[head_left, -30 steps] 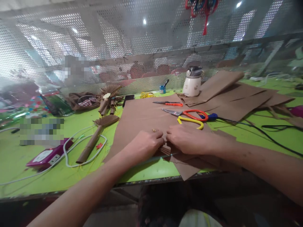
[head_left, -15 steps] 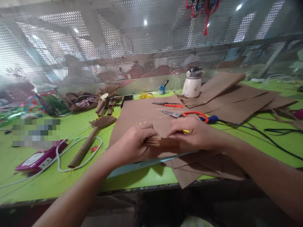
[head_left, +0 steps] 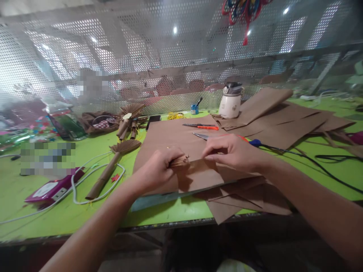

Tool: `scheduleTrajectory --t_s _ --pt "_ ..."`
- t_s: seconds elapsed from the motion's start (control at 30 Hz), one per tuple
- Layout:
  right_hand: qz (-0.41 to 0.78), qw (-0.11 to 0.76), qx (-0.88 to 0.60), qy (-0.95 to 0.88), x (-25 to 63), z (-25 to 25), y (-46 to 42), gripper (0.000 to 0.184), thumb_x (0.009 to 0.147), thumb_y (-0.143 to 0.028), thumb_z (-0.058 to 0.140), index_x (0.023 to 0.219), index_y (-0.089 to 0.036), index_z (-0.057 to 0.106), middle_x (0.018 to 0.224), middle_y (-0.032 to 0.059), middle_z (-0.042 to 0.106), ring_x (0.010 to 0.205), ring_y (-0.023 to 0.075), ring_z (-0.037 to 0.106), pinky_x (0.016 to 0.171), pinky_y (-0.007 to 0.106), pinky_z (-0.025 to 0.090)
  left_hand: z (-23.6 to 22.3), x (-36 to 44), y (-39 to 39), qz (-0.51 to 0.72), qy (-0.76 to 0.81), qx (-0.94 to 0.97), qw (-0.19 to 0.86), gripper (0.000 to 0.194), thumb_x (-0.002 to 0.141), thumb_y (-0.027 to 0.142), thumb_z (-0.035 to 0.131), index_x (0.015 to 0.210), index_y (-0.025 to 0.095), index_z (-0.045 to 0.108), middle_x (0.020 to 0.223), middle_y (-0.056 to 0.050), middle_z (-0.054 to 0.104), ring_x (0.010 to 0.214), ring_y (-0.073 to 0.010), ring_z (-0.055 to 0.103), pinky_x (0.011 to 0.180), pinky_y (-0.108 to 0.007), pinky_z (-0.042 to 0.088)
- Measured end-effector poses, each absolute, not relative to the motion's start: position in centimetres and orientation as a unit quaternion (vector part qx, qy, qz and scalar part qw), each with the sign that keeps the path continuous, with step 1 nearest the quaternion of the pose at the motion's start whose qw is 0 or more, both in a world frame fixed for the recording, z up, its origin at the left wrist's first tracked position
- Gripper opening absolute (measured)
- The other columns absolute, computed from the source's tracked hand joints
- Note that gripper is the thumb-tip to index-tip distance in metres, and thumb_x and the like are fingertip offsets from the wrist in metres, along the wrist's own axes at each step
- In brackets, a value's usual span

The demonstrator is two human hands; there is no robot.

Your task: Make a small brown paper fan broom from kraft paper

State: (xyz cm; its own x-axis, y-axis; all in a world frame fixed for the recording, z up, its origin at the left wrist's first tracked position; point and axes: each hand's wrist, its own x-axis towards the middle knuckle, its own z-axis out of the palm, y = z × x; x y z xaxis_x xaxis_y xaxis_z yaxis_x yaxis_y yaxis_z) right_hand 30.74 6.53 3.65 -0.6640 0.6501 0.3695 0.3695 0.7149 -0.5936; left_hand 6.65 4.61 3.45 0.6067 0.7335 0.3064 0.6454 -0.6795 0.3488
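Note:
My left hand [head_left: 161,166] is closed around a bundle of pleated brown paper [head_left: 180,161], its folded edges showing past the fingers. From the bundle a flat, unfolded part of the brown paper [head_left: 202,176] spreads toward the right. My right hand [head_left: 231,151] pinches this paper at its upper edge with thumb and fingertips. Scissors [head_left: 200,136] lie just beyond the right hand, their orange handles mostly covered by it. Farther back is an orange-handled cutter [head_left: 205,127]. Both tools rest on a large brown paper sheet [head_left: 167,132].
Left of me lie a rolled paper stem with a fan-shaped top [head_left: 104,173], a purple power strip [head_left: 53,190] and a white cable loop [head_left: 74,189]. A white flask [head_left: 230,104] and brown sheets [head_left: 278,121] stand back right. A black cord [head_left: 306,155] runs right.
The left hand has shifted slightly left with the pleated bundle, and a flat part of the paper now shows between the hands. A yellow item by the right fingers is no longer visible.

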Motion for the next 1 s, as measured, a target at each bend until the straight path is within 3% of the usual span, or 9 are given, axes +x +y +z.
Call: scheduleTrajectory --t_s 0.17,0.27,0.4,0.6,0.77,0.87,1.0 --pt "0.069 0.403 -0.343 -0.846 30.3 2.5 6.7 0.010 0.083 -0.013 0.054 0.080 -0.014 0.063 0.076 0.0042 0.060 0.072 0.0154 0.054 0.068 0.028 0.042 3.2 6.2 5.4 0.455 0.504 0.733 0.042 0.020 0.080 0.030 0.057 0.065 0.017 0.055 0.070 -0.001 0.058 0.068 -0.0133 0.053 0.061 -0.022 0.039" --pt "-0.070 0.420 -0.330 -0.842 29.2 1.4 6.3 0.020 0.089 -0.013 0.044 0.077 -0.014 0.060 0.078 0.0081 0.056 0.077 0.0188 0.050 0.072 0.032 0.041 2.5 7.0 5.2 0.405 0.536 0.724 0.155 0.029 0.081 0.038 0.055 0.066 0.015 0.062 0.060 0.000 0.058 0.057 -0.0117 0.050 0.053 -0.022 0.037" --pt "-0.153 0.380 -0.295 -0.863 27.4 0.2 5.0 0.029 0.093 -0.014 0.037 0.071 -0.016 0.056 0.074 0.0080 0.050 0.073 0.0196 0.042 0.068 0.033 0.037 1.8 8.5 4.6 0.363 0.502 0.731 0.285 0.032 0.081 0.042 0.054 0.072 0.014 0.064 0.065 -0.001 0.062 0.059 -0.0116 0.053 0.055 -0.022 0.041" --pt "-0.126 0.365 -0.255 -0.886 26.4 -0.8 4.1 0.031 0.095 -0.015 0.034 0.077 -0.013 0.059 0.076 0.0082 0.050 0.073 0.0190 0.041 0.064 0.032 0.036 1.9 9.2 4.4 0.381 0.511 0.677 0.369 0.029 0.077 0.038 0.060 0.061 0.014 0.057 0.054 0.002 0.054 0.051 -0.0089 0.048 0.052 -0.021 0.040" --pt "-0.017 0.364 -0.238 -0.900 26.5 -0.9 3.9 0.024 0.094 -0.020 0.039 0.089 -0.011 0.062 0.083 0.0100 0.055 0.080 0.0198 0.048 0.071 0.034 0.042 1.3 8.5 4.8 0.352 0.511 0.675 0.401 0.028 0.078 0.036 0.058 0.062 0.014 0.053 0.055 0.003 0.048 0.049 -0.0073 0.040 0.045 -0.019 0.032" --pt "0.047 0.415 -0.243 -0.876 27.1 -0.2 4.4 0.019 0.089 -0.030 0.052 0.091 -0.013 0.062 0.087 0.0096 0.057 0.083 0.0198 0.051 0.074 0.035 0.045 1.4 7.9 4.8 0.315 0.498 0.706 0.392 0.025 0.080 0.034 0.054 0.064 0.015 0.051 0.056 0.003 0.046 0.051 -0.0081 0.040 0.047 -0.020 0.033" --pt "0.011 0.493 -0.267 -0.828 28.6 1.2 5.8 0.017 0.086 -0.021 0.054 0.101 -0.016 0.063 0.100 0.0113 0.058 0.098 0.0235 0.052 0.087 0.042 0.044 2.7 7.8 4.6 0.244 0.457 0.764 0.385 0.016 0.082 0.027 0.047 0.077 0.015 0.056 0.069 0.001 0.054 0.063 -0.0118 0.048 0.060 -0.024 0.041"
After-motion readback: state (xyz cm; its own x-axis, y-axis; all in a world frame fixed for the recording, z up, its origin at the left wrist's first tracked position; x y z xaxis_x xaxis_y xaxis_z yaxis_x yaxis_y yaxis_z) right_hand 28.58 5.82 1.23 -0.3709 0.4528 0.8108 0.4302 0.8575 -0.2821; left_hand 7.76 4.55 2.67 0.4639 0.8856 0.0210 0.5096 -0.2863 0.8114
